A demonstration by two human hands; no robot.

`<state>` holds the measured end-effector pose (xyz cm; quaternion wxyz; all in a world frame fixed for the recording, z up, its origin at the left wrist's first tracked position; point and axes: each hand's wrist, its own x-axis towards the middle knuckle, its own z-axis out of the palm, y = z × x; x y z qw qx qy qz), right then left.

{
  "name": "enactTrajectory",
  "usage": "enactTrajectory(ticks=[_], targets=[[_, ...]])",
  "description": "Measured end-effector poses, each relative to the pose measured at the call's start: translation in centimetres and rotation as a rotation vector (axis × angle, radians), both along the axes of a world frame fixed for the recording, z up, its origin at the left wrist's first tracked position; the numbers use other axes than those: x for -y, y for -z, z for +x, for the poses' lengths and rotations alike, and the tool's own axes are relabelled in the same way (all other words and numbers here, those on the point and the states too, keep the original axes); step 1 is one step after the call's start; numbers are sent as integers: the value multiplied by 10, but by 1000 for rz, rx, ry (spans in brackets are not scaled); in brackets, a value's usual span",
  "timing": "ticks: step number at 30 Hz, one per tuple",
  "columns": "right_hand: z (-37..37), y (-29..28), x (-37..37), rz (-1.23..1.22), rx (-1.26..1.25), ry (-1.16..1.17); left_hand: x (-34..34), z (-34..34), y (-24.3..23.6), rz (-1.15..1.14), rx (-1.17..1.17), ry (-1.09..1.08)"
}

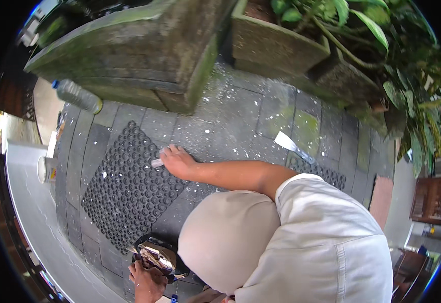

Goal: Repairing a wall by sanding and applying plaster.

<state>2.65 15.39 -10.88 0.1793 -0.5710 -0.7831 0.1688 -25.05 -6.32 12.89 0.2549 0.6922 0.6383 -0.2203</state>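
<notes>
My right arm reaches out across my beige-clad knee [225, 237] from a white sleeve [331, 227]. At its end my right hand [177, 161] is closed around a small pale, translucent piece [157, 162], whose kind is unclear, at the right edge of the black studded rubber mat [129, 187]. Low on the left, my left hand [147, 280] grips the near side of a crumpled black bag [155, 255] with a shiny silvery-gold inside, standing open by the mat's lower corner. A scraper [295, 147] with a white blade and clear handle lies on the paving, right of my arm.
Grey paving [220, 121] carries many white flakes. A clear bottle with a blue cap [79, 96] lies at the far left, near a white tub [46, 169]. Mossy stone planters [276, 50] line the back, with leafy plants [407, 101] at right. Another studded mat [334, 177] lies beyond my shoulder.
</notes>
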Motion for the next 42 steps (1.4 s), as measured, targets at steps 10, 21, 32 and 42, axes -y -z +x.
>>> enactTrajectory(ticks=[10,21,32,42], targets=[[215,-85,77,-249,-459,563,-9,-29,33,177,149,11],[412,-31,161,-79,-153,987,-43,17,11,24,66,73],[324,-25,222,-252,92,851,-50,16,18,18,121,178],[392,-28,160,-119,55,1003,-45,21,21,69,116,183]])
